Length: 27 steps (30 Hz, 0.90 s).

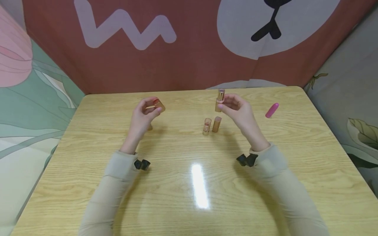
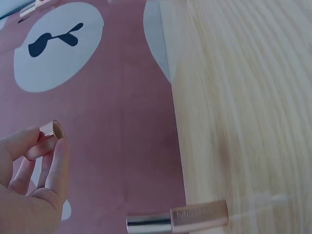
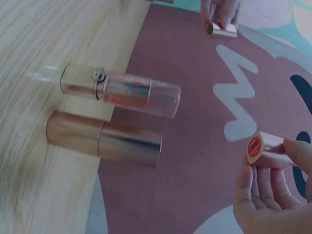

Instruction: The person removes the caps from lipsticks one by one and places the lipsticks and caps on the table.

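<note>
My left hand (image 1: pixel 143 113) pinches a short gold lipstick cap (image 1: pixel 160 105) above the table; its hollow end shows in the left wrist view. Raised opposite, my right hand (image 1: pixel 237 108) grips a gold lipstick tube (image 1: pixel 219 105) with a shiny upper part. A round red label (image 3: pixel 254 146) marks that tube's base in the right wrist view. Behind my left hand, mostly hidden in the head view, a lettered lipstick with a silvery upper part (image 2: pixel 200 216) stands on the table. Left of my right hand stand a clear-capped lipstick (image 1: pixel 207 126) and a plain copper-gold lipstick (image 1: pixel 217 124).
A bright pink tube (image 1: pixel 272 110) stands on the wooden table (image 1: pixel 177 147) at the right. Printed fabric (image 1: pixel 192 65) rises behind the table's far edge, with more patterned cloth at both sides. Small black devices (image 1: pixel 247 160) sit at my wrists.
</note>
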Tool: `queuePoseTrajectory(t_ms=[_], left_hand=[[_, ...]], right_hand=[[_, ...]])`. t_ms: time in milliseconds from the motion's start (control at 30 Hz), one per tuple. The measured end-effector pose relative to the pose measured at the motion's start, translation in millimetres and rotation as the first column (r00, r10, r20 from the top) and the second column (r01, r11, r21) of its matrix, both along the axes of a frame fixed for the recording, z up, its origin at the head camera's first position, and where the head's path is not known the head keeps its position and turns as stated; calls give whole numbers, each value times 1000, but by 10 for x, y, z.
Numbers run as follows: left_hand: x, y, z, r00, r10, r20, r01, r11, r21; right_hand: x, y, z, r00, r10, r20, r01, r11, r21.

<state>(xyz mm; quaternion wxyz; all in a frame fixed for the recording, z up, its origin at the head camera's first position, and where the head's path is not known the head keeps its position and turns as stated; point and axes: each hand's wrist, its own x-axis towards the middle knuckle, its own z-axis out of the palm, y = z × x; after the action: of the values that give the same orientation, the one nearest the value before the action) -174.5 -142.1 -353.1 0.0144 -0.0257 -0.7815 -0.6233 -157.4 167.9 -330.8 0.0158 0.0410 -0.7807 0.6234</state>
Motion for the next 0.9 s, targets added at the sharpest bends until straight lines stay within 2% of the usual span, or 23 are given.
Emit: queuePoseTrajectory(t_ms=[333,567,900], left_hand=[[13,-119,-13,998,49,30,-47,998,-45],[2,-189,-50,998,67,-6,-67,998,-18],[11,-330,-79,990,142,16,-142,990,0]], right_hand=[[-9,130,-36,999,-48,-5,47,998,-34],[-28,191,-99,997,-72,10,73,997,-23],[-51,300,-160,996,-81,35,81,996,-22]])
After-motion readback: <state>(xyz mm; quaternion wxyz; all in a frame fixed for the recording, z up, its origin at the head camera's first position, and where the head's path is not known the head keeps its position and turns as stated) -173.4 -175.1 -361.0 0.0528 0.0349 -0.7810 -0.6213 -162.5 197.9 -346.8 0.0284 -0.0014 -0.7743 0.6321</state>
